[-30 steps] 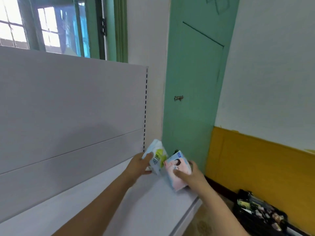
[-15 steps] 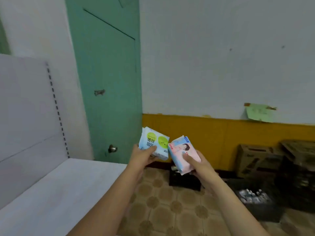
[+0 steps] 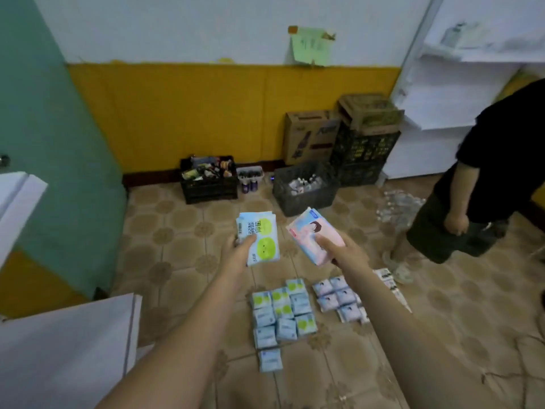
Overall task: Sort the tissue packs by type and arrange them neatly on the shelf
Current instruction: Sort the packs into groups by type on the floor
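Observation:
My left hand (image 3: 240, 251) grips a blue tissue pack with green circles (image 3: 259, 237), held out over the tiled floor. My right hand (image 3: 342, 252) grips a pink tissue pack (image 3: 309, 234) beside it; the two packs are apart. Below on the floor lie several blue-and-green packs (image 3: 280, 314) in a rough block and several pale pink-and-blue packs (image 3: 336, 296) to their right. The white shelf (image 3: 67, 343) is at the lower left, with another white shelf board (image 3: 17, 196) at the left edge.
A person in black (image 3: 483, 184) stands at the right, near a white shelving unit (image 3: 460, 84). Black crates (image 3: 209, 181) (image 3: 303, 190), cardboard boxes (image 3: 312, 134) and water bottles (image 3: 398, 205) line the yellow wall. A green door (image 3: 44, 143) is at left.
My view has swung right and down from the shelf to the floor. Both hands still hold their packs, now spread slightly apart over the packs lying on the floor.

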